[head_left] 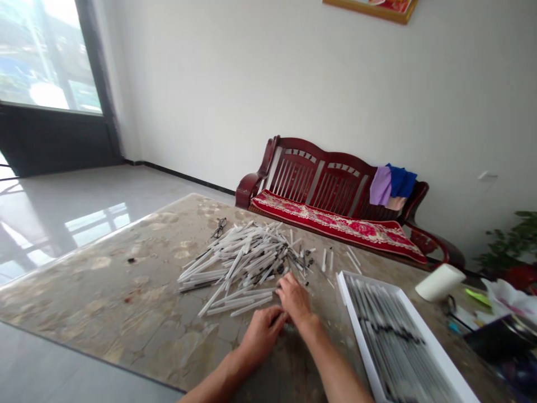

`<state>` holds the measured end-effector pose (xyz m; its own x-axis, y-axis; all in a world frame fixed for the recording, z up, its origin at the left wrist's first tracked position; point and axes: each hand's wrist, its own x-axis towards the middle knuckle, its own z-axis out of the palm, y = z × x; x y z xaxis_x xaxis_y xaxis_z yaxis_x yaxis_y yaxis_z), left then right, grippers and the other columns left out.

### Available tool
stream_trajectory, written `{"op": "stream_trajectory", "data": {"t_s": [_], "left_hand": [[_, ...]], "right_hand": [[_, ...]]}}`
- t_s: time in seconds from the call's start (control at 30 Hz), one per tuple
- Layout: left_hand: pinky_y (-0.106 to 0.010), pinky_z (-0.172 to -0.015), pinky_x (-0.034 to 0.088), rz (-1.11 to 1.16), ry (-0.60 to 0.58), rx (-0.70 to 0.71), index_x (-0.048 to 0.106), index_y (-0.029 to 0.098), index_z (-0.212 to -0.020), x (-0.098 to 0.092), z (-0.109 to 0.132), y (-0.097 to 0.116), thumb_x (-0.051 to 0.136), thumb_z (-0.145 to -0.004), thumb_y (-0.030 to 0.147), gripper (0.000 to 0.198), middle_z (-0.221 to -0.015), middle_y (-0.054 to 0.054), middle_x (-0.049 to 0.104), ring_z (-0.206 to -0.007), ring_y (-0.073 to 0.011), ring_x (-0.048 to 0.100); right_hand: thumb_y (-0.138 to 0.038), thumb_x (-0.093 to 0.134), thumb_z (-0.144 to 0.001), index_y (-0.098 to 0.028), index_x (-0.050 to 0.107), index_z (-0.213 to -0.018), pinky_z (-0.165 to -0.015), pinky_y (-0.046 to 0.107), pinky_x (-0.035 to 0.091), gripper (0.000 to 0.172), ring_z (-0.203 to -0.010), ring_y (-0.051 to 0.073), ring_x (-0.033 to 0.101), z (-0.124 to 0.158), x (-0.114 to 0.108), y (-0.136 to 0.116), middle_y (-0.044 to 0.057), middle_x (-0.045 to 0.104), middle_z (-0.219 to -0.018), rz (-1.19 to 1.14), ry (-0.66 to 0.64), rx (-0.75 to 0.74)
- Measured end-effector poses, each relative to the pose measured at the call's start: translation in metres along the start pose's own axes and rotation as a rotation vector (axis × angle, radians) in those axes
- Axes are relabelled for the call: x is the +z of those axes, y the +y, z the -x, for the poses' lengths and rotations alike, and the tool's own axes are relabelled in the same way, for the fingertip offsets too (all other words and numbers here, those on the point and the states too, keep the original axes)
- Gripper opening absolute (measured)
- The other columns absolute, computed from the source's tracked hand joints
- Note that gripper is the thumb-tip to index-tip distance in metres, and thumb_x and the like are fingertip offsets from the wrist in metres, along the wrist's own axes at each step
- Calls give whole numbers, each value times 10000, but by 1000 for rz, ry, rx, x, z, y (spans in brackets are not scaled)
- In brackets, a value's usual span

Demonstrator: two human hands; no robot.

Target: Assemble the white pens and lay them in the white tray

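White plastic tubes, many fitted with thin black parts, were heaped in a loose pile on a mottled stone tabletop, with a few lying apart to the right of the heap. The left hand and the right hand were held close together at the near edge of the pile, beside several loose tubes. The fingers of the right hand were bunched and curled downward against the tubes, while those of the left hand were curled inward toward the right hand. Whether anything was pinched by either hand could not be told.

A white tray packed with parallel rows of tubes was placed to the right of the hands. Black-framed glasses were left just beyond the pile. A white roll was laid further right on the table. Behind the table, a dark red wooden bench was set against the wall, its seat covered by a red patterned cushion, and purple and blue cloths were draped over its backrest.
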<state>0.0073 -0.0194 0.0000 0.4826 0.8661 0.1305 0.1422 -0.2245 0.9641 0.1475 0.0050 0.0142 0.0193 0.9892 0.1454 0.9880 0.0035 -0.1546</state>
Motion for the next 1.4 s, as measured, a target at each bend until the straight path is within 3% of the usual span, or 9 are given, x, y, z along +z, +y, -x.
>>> {"op": "stream_trajectory", "data": {"t_s": [0.1,0.27,0.47,0.6,0.67,0.8,1.0,1.2,1.4], "left_hand": [[-249,-517,391,64,51,-76,706,161,-769,3,-2,-8,488,-844,374,314,-582,-15,618,-491,-150,534],[-242,-455,386,284,217,-172,667,164,-1095,6,-7,-20,583,-767,443,439,-658,-2,634,-492,-150,539],[-245,-440,380,447,337,-205,680,151,-830,1,-11,-16,664,-679,562,438,-548,26,566,-454,-136,492],[-253,-451,408,506,447,-223,673,155,-840,-2,-14,-13,683,-656,588,470,-559,18,596,-488,-155,530],[-258,-455,421,522,463,-220,669,157,-845,-2,-14,-13,688,-656,588,470,-568,17,602,-499,-160,542],[-266,-459,437,540,480,-220,656,160,-849,-2,-15,-15,699,-641,605,493,-585,11,613,-517,-170,560],[-259,-445,433,569,486,-207,645,155,-837,-2,-16,-15,708,-628,626,518,-571,16,601,-506,-163,550],[-257,-449,428,596,533,-215,631,169,-753,-5,-16,-10,692,-614,674,527,-568,11,611,-499,-157,547],[-263,-475,444,641,543,-236,623,172,-689,-8,-16,-6,694,-611,667,506,-555,2,633,-484,-149,549]], "right_hand": [[-281,567,-936,-219,627,-1103,-828,334,528,188,-967,185,636,7,-1,10,59,647,-1118,-60,24,20],[-161,515,-878,-211,660,-883,-726,249,504,153,-819,173,651,39,-7,20,37,694,-865,-517,206,8],[-176,540,-852,-216,695,-857,-746,248,488,161,-828,174,654,46,-16,24,28,693,-842,-602,140,-66],[-208,532,-877,-198,689,-893,-765,258,479,158,-876,185,659,8,-20,44,58,697,-930,-297,205,194],[-238,545,-891,-198,682,-930,-777,256,470,148,-937,190,654,-12,-22,50,73,682,-1006,-62,156,288],[-239,557,-904,-163,671,-1026,-796,272,472,184,-997,211,656,-38,-22,47,133,659,-1106,199,-16,328],[-27,429,-888,-67,686,-1034,-778,305,496,298,-968,250,692,-47,-22,40,226,687,-1049,255,-68,339],[-60,411,-916,-61,637,-1077,-748,321,504,278,-952,278,699,-22,-39,48,241,695,-1034,273,-23,344],[-121,470,-881,-192,629,-1009,-792,267,494,216,-969,214,690,35,-31,67,105,729,-999,-152,129,288]]}}
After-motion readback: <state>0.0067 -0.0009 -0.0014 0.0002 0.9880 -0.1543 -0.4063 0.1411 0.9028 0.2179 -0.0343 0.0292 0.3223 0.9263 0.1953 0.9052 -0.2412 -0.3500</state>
